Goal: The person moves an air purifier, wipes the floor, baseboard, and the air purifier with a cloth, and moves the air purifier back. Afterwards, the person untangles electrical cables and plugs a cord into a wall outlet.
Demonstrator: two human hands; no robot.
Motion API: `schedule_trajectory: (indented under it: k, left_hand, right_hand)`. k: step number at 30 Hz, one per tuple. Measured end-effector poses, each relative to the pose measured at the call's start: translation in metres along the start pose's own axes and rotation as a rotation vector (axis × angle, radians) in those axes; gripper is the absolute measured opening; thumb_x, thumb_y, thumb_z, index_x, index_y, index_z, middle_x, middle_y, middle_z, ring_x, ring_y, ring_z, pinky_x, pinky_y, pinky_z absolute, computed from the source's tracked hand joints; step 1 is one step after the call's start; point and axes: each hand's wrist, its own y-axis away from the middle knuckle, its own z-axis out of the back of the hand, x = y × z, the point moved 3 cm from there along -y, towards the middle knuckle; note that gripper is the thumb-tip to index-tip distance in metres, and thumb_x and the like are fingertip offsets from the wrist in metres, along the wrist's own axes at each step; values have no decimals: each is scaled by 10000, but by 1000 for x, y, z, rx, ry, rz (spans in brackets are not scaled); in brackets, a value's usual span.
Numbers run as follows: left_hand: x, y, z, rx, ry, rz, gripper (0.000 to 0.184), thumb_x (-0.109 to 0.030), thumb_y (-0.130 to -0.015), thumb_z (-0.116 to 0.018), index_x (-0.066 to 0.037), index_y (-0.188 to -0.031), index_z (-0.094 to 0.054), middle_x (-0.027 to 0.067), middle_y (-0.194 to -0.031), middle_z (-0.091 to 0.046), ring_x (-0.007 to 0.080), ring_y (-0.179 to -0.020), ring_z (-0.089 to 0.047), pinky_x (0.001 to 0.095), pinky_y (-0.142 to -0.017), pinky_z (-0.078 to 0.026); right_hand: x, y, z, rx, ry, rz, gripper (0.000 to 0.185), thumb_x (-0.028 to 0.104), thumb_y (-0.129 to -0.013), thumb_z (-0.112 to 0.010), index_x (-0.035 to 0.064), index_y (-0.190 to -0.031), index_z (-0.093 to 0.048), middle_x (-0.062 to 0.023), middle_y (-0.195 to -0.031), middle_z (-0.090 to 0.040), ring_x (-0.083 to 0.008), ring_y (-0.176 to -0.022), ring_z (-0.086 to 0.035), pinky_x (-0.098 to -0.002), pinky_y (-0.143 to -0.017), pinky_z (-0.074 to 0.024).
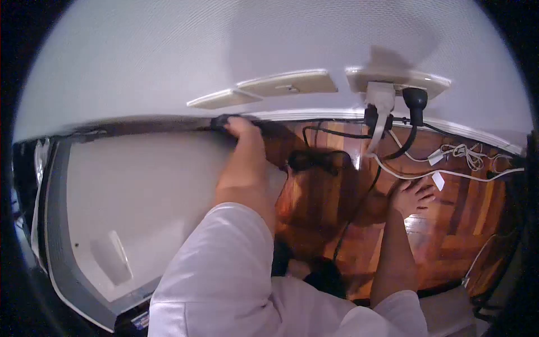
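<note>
My left hand (242, 127) reaches to the foot of the wall, its fingers wrapped round a black object (220, 121) behind the top edge of a large pale panel (146, 185). What that black object is cannot be made out. My right hand (413, 197) lies flat on the wooden floor (370, 241) with its fingers spread, just below a white cable (471, 178) with a small white tag (438, 181). Up on the wall, a white plug (381, 94) and a black plug (415, 100) sit side by side in an outlet plate (438, 82).
Two blank wall plates (303, 83) (224, 99) are left of the outlet. A bundled black cable (317, 161) lies on the floor between my hands. Coiled white cable (467, 155) rests at the right near the baseboard. More cords run along the right edge.
</note>
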Motion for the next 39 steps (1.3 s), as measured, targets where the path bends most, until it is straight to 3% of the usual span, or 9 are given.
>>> schedule_trajectory:
  k: [7,15,21,25,27,29,33,36,39]
  left_hand:
    - [8,66,-5,188,-461,-360,422,-124,-862,-359,13,-1260,-328,287,-1178,-436,353,-1090,-455,367,-937,-345]
    - [9,-6,-11,107,9,33,412,-120,-867,-380,14,-1254,-336,247,-1166,-465,347,-1057,-477,355,-912,-358]
    - [60,111,-11,320,-393,-635,405,-117,-871,-396,15,-1250,-342,217,-1157,-486,342,-1032,-493,346,-892,-367]
    - [32,116,1,495,-454,-458,477,-26,-848,-361,27,-1300,-216,279,-1186,-421,363,-1026,-478,368,-923,-337]
    - [50,87,0,288,-376,-527,450,-52,-858,-345,28,-1286,-230,268,-1179,-426,342,-1007,-491,357,-898,-359]
    - [70,43,-21,324,35,74,368,-92,-878,-328,45,-1220,-316,226,-1151,-467,307,-1012,-498,394,-904,-359]
    - [80,111,-8,256,-450,-302,381,-84,-868,-406,20,-1233,-366,175,-1183,-475,321,-1095,-457,350,-932,-330]
    - [82,119,21,622,-444,-342,400,-75,-866,-422,32,-1242,-338,190,-1172,-474,320,-1075,-464,322,-914,-337]
    - [0,123,26,334,54,119,290,-171,-912,-351,-14,-1148,-410,165,-1126,-496,282,-965,-517,377,-819,-424]
  right_hand:
    - [0,1,6,-2,-97,16,556,463,-865,-238,257,-1371,-134,-140,-1424,-82,-376,-1295,-84,-606,-966,-150]
    - [2,-3,7,5,-99,17,555,474,-866,-230,255,-1369,-142,-157,-1420,-89,-386,-1290,-90,-603,-972,-130]
    - [2,0,2,51,-8,-2,548,476,-870,-231,271,-1370,-135,-144,-1424,-83,-380,-1291,-101,-603,-965,-150]
    - [0,2,1,-221,-207,85,545,467,-856,-295,274,-1357,-207,-180,-1396,-176,-426,-1252,-186,-638,-910,-218]
    - [1,2,2,-134,-114,55,542,461,-866,-272,273,-1364,-170,-160,-1410,-129,-404,-1271,-145,-621,-932,-201]
    - [0,-2,-1,-34,-20,13,539,455,-876,-248,273,-1370,-134,-141,-1425,-83,-381,-1290,-104,-603,-954,-184]
    - [3,0,7,-93,-108,39,547,461,-871,-252,263,-1369,-143,-137,-1426,-83,-372,-1294,-95,-601,-961,-173]
    - [1,1,0,-18,-78,33,551,460,-868,-255,263,-1370,-141,-138,-1425,-85,-375,-1294,-94,-601,-966,-163]
    - [1,1,-1,-215,-166,46,552,455,-868,-253,266,-1372,-130,-138,-1425,-84,-375,-1295,-89,-603,-967,-159]
